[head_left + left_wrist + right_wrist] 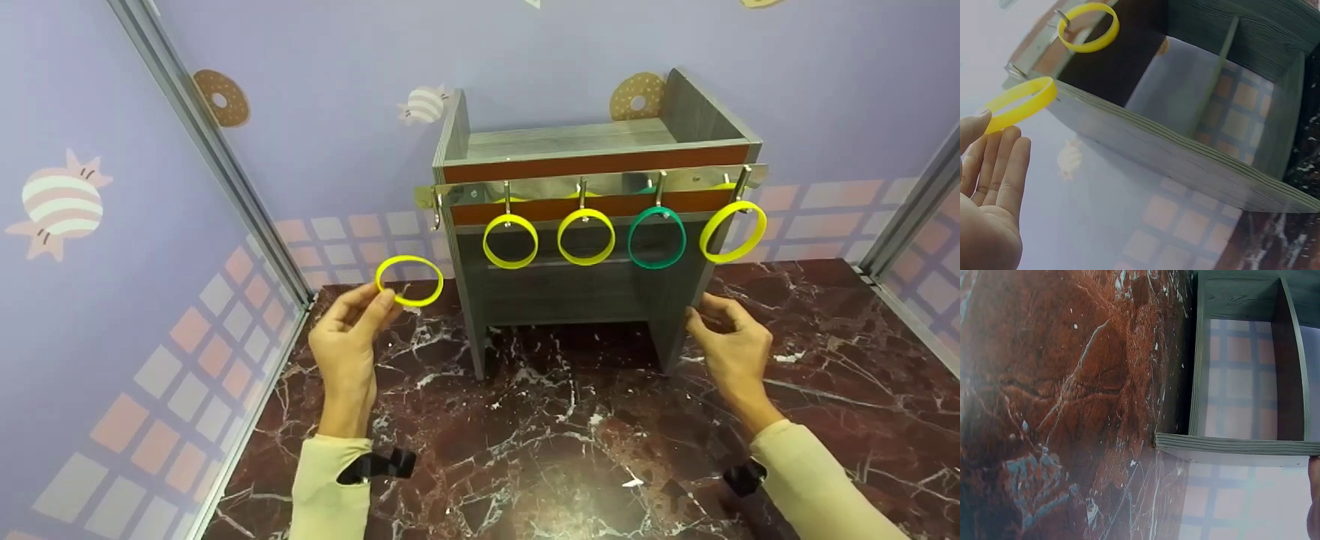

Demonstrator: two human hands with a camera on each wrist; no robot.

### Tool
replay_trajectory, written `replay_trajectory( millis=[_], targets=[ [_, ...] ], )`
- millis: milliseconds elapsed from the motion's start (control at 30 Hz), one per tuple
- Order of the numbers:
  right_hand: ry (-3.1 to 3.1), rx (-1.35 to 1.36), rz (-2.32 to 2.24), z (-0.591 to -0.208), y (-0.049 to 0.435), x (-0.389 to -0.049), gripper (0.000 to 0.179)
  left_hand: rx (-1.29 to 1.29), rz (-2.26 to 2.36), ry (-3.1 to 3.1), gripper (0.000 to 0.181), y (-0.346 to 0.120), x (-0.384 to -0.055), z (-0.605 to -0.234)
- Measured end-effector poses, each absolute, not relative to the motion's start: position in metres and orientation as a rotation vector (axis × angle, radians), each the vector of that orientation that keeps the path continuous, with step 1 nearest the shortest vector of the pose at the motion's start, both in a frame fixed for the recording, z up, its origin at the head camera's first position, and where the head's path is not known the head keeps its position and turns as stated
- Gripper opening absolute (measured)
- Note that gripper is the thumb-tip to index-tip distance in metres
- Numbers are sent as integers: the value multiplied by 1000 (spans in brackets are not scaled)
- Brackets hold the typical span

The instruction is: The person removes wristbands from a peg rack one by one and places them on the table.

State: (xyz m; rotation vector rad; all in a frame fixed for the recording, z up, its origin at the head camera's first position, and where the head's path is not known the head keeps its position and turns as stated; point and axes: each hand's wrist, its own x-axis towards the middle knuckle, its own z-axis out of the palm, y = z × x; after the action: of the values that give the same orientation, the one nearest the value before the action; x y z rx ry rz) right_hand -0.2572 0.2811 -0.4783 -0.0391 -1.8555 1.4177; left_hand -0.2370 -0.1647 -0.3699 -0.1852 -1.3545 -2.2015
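Pale sleeves (330, 495) reach in from the bottom of the head view, a dark strap (394, 463) round each wrist. Beyond them, the left hand (349, 334) pinches a single yellow ring (420, 302) by its near edge between thumb and fingers, a grip that presumably leaves the opening free. That ring is in the air above the worktop (555, 465), left of the shelf (471, 307), lower than the end hook (436, 217) and apart from it. The right hand (731, 341) has a slack grip: its fingertips touch the outer face of the shelf's right side, wrapped round nothing, perhaps to steady it. The shelf stands upright, a metal rail (540, 187) across its upper front, likely so that the hooks face the person. From these hang two yellow rings (511, 266), a green ring (657, 266) and another yellow ring (718, 260), spaced so that none touch.
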Motion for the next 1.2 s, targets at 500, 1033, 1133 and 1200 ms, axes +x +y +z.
replay_trajectory(
  millis=[500,1033,1133,1200],
  targets=[
    [-1835,-48,1413,-473,275,-255,22,25,-2215,-1481,11,-173,-246,-439],
    [-1821,-30,1371,-475,275,-256,22,241,-2227,-1678,24,-175,-255,-497],
    [-1820,-25,1365,-465,268,-250,22,260,-2224,-1707,22,-174,-256,-503],
    [-1812,-17,1370,-458,264,-244,21,277,-2216,-1727,23,-173,-256,-507]
  ],
)
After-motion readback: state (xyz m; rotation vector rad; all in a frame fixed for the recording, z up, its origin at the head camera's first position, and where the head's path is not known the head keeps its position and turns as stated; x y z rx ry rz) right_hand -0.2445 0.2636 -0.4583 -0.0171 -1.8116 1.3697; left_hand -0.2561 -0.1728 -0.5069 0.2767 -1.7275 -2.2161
